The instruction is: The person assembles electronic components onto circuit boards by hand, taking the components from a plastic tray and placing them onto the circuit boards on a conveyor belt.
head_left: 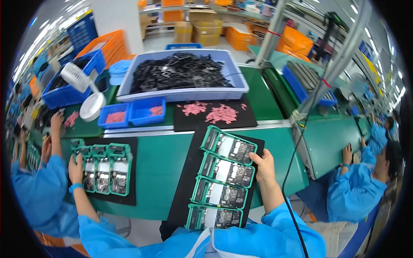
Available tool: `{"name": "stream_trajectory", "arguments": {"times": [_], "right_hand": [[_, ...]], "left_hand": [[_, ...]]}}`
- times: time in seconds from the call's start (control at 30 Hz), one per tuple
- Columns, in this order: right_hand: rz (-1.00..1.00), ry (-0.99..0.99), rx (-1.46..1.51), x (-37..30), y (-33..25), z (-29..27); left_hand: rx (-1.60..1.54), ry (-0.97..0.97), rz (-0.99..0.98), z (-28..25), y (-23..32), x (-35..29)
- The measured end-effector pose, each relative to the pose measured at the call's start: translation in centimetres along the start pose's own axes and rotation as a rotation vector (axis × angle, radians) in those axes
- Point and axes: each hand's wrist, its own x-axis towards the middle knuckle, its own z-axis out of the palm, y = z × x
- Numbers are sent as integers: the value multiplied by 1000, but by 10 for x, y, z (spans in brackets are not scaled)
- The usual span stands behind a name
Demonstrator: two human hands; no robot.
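On the left, several green frames (120, 172) with small circuit boards and silver parts stand side by side on a black mat (133, 148). My left hand (75, 171), with a blue band at the wrist, grips the outer left edge of this row. Nearer my body, a column of green frames (222, 172) with similar boards and a pale strip across each lies on another black mat (180, 189). My right hand (264, 167) closes on the right edge of the upper frames, thumb on top. Its other fingers are partly hidden.
Beyond the mats stand a large pale-blue tub (180, 95) of black parts and two small blue trays (114, 124) with pink pieces. More pink pieces (221, 114) lie on a dark mat. A black cable (289, 172) hangs by my right arm. Co-workers (357, 180) sit either side.
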Motion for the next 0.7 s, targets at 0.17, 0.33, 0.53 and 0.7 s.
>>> {"name": "stream_trajectory", "arguments": {"times": [0.17,0.33,0.53,0.7], "right_hand": [[-156,503,190,-2,-8,-127],[-392,771,138,-7,-57,-214],[-591,969,-11,31,-86,-301],[-573,1073,-187,47,-72,-316]], "left_hand": [[-26,-1,6,13,8,13],[-38,-5,18,0,35,-14],[-6,3,18,4,74,-70],[-285,22,-61,11,56,-110]]}}
